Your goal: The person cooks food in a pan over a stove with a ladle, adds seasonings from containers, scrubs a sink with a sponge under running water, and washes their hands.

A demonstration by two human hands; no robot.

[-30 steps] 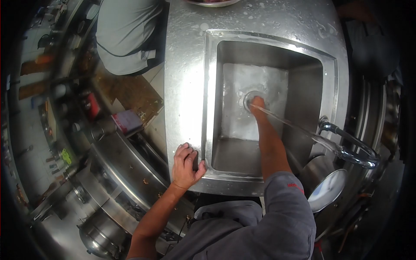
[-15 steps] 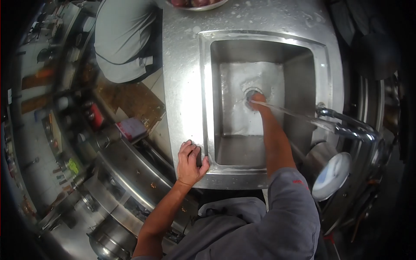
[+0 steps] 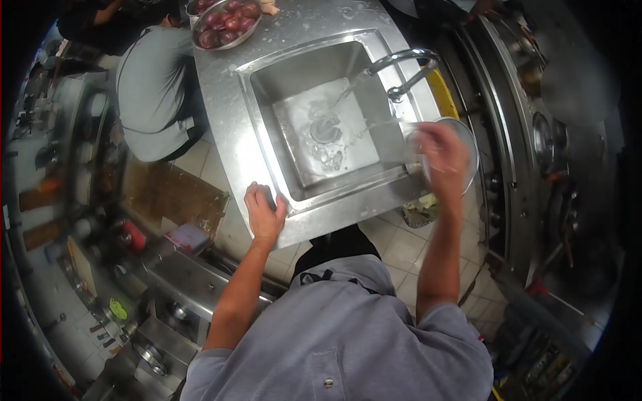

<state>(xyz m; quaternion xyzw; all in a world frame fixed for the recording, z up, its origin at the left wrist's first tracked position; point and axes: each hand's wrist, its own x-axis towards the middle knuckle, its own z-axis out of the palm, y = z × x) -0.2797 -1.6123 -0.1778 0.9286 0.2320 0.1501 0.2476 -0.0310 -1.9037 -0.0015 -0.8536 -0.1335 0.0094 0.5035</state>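
My left hand (image 3: 265,212) rests on the steel counter at the sink's near left corner, fingers bent and slightly apart, holding nothing that I can see. My right hand (image 3: 443,157) is raised past the sink's right side, over a round pale container (image 3: 470,160). Motion smears its fingers, so whether it holds anything is unclear. Water runs from the curved chrome faucet (image 3: 404,59) into the steel sink (image 3: 321,184). Shallow water swirls round the drain (image 3: 325,128) at the bottom.
Red onions fill a metal bowl (image 3: 227,25) at the counter's far left. A person in a grey shirt (image 3: 155,93) bends beyond the left edge. A yellow object (image 3: 441,93) stands behind the faucet. Steel shelving and pans line the right.
My right hand has left the sink drain and moved right, over the round container. My left hand stays on the counter edge. The view has turned, bringing the onion bowl into fuller sight.
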